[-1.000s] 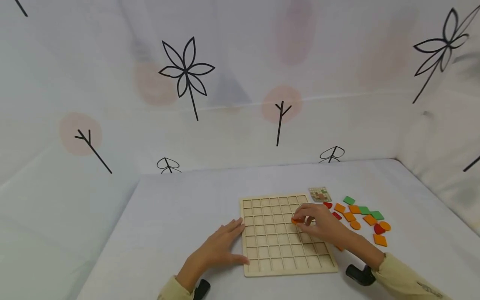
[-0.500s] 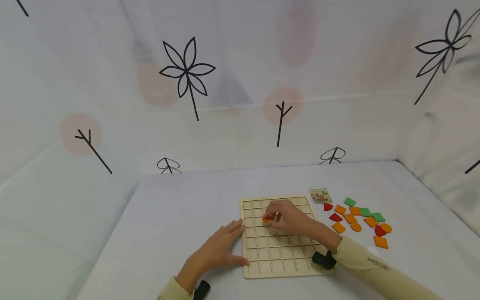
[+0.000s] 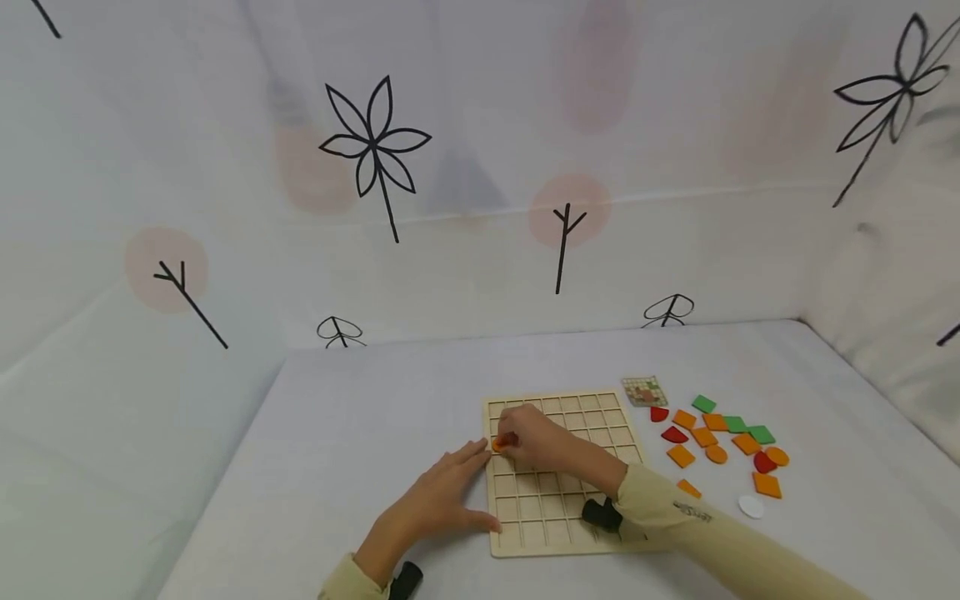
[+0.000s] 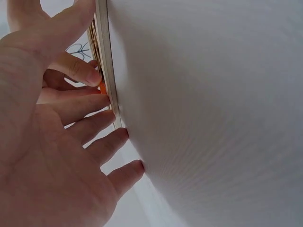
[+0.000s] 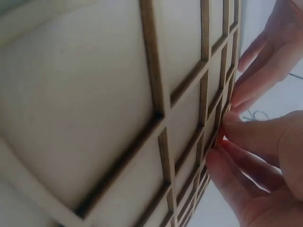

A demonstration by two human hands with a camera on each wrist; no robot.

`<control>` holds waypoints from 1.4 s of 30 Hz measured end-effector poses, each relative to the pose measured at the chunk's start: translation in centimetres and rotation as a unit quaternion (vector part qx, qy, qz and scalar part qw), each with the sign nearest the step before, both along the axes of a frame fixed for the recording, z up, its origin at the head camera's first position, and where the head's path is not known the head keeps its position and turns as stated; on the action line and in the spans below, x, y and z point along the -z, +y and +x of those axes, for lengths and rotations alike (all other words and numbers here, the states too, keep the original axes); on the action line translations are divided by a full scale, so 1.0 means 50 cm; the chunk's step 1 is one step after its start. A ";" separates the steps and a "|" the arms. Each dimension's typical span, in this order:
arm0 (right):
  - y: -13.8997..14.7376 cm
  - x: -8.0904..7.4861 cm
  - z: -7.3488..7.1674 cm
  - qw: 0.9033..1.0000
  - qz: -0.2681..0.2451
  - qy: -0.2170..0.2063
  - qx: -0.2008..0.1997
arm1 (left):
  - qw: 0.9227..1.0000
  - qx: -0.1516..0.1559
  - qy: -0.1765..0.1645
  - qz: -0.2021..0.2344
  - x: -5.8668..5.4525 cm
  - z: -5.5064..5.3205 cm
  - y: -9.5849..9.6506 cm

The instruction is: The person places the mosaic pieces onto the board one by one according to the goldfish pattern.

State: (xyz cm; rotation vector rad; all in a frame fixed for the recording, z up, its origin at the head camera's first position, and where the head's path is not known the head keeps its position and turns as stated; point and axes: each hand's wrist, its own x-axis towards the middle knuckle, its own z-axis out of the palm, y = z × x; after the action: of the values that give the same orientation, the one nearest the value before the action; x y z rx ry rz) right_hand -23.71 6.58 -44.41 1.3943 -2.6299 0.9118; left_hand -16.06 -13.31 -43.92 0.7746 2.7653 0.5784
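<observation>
A pale wooden grid board [image 3: 557, 533] lies on the white-covered table. My right hand [image 3: 534, 440] reaches across it and pinches a small orange piece [image 3: 497, 446] between thumb and fingers at the board's left column. Most of that piece is hidden by the fingers, so its shape cannot be told. In the right wrist view, the thumb and fingertips meet low against the grid. My left hand [image 3: 442, 500] rests at the board's left edge with fingers extended and thumb near the lower left corner. The left wrist view shows its fingertips [image 4: 135, 168] along the board's side.
Right of the board lie several loose flat pieces: orange squares [image 3: 681, 456], green ones [image 3: 762, 434], red rounded ones [image 3: 674, 435] and orange discs [image 3: 716, 455]. A white disc [image 3: 751, 507] lies nearer me. A small patterned card [image 3: 644, 391] sits beyond the board's top right corner.
My right hand has moved left across the board with the orange piece, from the right-middle squares to the left column. The left hand has stayed at the board's edge.
</observation>
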 end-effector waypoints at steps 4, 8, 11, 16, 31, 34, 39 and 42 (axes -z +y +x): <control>-0.009 -0.004 0.004 1.000 0.002 -0.016 0.017 | 1.000 -0.006 -0.003 -0.004 -0.003 0.002 -0.002; -0.011 -0.011 0.007 0.998 0.002 -0.051 0.032 | 1.000 -0.004 -0.004 -0.002 -0.003 0.003 -0.002; -0.004 -0.015 0.010 0.997 -0.001 -0.065 0.038 | 1.000 -0.002 -0.006 0.003 -0.003 0.002 0.001; 0.021 -0.011 0.017 0.997 -0.029 -0.056 0.036 | 1.000 -0.008 -0.010 0.002 -0.001 0.001 0.006; 0.134 -0.029 0.057 0.993 -0.027 -0.084 0.072 | 1.000 -0.021 -0.009 0.004 0.006 0.002 0.004; 0.156 -0.036 0.064 0.993 -0.033 -0.086 0.078 | 1.000 -0.022 -0.013 0.007 0.004 0.002 0.003; 0.204 -0.040 0.074 0.992 -0.045 -0.080 0.089 | 1.000 -0.018 -0.016 0.015 0.003 0.002 0.002; 0.240 -0.041 0.079 0.991 -0.049 -0.071 0.103 | 1.000 -0.017 -0.017 0.015 0.003 0.002 0.003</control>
State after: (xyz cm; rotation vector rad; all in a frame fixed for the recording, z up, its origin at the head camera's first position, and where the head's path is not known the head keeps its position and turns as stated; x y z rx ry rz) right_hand -19.76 18.57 -42.35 1.0486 -2.7209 1.1324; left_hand -15.96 -13.18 -44.08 0.7184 2.7494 0.6359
